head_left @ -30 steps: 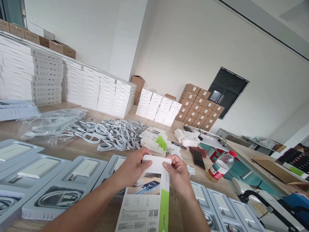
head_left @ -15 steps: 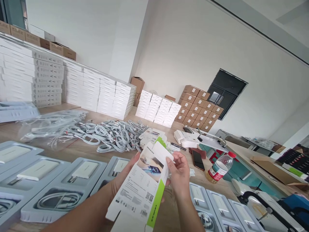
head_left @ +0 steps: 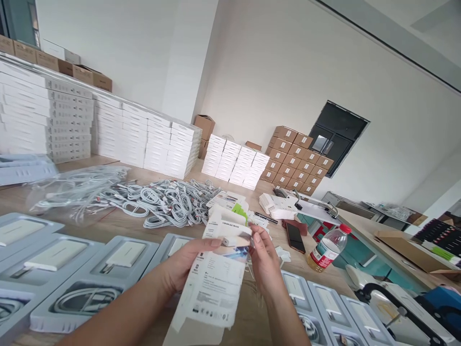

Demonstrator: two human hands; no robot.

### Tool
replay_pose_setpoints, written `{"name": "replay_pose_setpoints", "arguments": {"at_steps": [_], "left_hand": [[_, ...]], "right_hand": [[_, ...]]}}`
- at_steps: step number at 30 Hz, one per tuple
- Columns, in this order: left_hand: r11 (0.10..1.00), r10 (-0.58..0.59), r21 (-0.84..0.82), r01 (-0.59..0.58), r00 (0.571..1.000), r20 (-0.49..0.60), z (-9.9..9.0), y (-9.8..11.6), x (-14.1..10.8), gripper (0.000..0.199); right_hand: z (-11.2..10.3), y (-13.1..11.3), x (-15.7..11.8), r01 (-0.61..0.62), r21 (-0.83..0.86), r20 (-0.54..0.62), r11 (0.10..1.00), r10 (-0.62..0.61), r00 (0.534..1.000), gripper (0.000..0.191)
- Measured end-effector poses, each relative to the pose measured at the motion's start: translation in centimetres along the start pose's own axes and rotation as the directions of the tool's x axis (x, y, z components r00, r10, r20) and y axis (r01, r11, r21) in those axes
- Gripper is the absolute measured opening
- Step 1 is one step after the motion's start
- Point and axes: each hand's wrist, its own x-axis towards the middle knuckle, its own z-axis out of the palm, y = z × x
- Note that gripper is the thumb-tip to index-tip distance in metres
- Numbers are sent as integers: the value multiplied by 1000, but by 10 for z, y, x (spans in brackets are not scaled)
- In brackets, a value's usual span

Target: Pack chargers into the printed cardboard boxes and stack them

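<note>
Between my two hands is a printed white carton (head_left: 218, 278), partly flattened, with product pictures and small text on its face. My left hand (head_left: 189, 262) grips its left side, thumb lying on the printed panel. Pinching the upper right edge is my right hand (head_left: 264, 252). The carton is slightly blurred, and its top bends. Just beyond it lie more printed cartons (head_left: 226, 199) with a green flap. Grey trays (head_left: 97, 269) holding white power adapters (head_left: 126, 253) and coiled cables (head_left: 86, 299) stand to the left of my hands. Similar trays (head_left: 295, 288) sit on the right.
A heap of white cables (head_left: 173, 202) lies behind the trays. Stacked white boxes (head_left: 144, 139) line the table's back, with brown cartons (head_left: 288, 158) farther off. A phone (head_left: 295, 237), a pen (head_left: 265, 217) and a drink bottle (head_left: 327, 247) are at the right.
The carton has turned in my hands; its green side strip no longer shows. My left thumb has moved onto the front panel, and the carton's top now bends.
</note>
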Motion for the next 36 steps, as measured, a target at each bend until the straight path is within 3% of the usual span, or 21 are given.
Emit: {"name": "replay_pose_setpoints", "arguments": {"at_steps": [3, 6, 8, 11, 13, 16, 18, 20, 22, 24, 26, 29, 33, 36], "left_hand": [[984, 164, 85, -157, 983, -85, -2, 10, 0, 45], [873, 347, 407, -268, 928, -133, -6, 15, 0, 43], [735, 429, 625, -263, 894, -129, -10, 17, 1, 40], [583, 523, 775, -242, 843, -130, -13, 18, 2, 41], [562, 592, 789, -249, 787, -173, -13, 19, 4, 49], [600, 658, 755, -264, 700, -278, -10, 20, 4, 81], [609, 673, 738, -289, 681, -288, -6, 19, 3, 95], [583, 681, 746, -322, 694, -233, -3, 17, 1, 95], [570, 656, 750, -337, 736, -168, -1, 16, 0, 86], [580, 617, 737, -346, 777, -121, -1, 14, -1, 74], [601, 602, 712, -362, 791, -106, -2, 14, -1, 65], [627, 609, 675, -389, 785, -113, -3, 14, 1, 51], [704, 576, 575, -418, 809, -116, 1, 15, -2, 39], [751, 506, 528, -396, 859, -75, 2, 17, -6, 36]], "right_hand": [[-1, -2, -4, -104, -121, 145, 987, 121, 982, 43], [2, -4, -7, -93, -191, 239, 977, 138, 961, 41], [5, -4, -7, -53, -211, 222, 976, 101, 970, 38], [8, -1, -7, -54, -197, 182, 979, 90, 979, 39], [9, 3, -6, -105, -137, 156, 985, 127, 980, 41], [8, 6, -5, -171, -63, 34, 983, 173, 984, 41], [6, 6, -4, -154, -3, -22, 988, 154, 988, 43], [4, 2, -3, -118, 75, 8, 990, 118, 993, 59], [3, -4, -3, -93, 127, 66, 988, 85, 994, 75], [3, -10, -4, -84, 140, 113, 987, 68, 991, 82], [5, -15, -7, -83, 136, 155, 987, 62, 986, 84], [9, -15, -9, -74, 124, 175, 990, 51, 983, 73], [9, -2, -6, -16, 40, 94, 999, 13, 995, 32], [3, 5, 0, -21, 17, -17, 1000, 21, 1000, 41]]}}
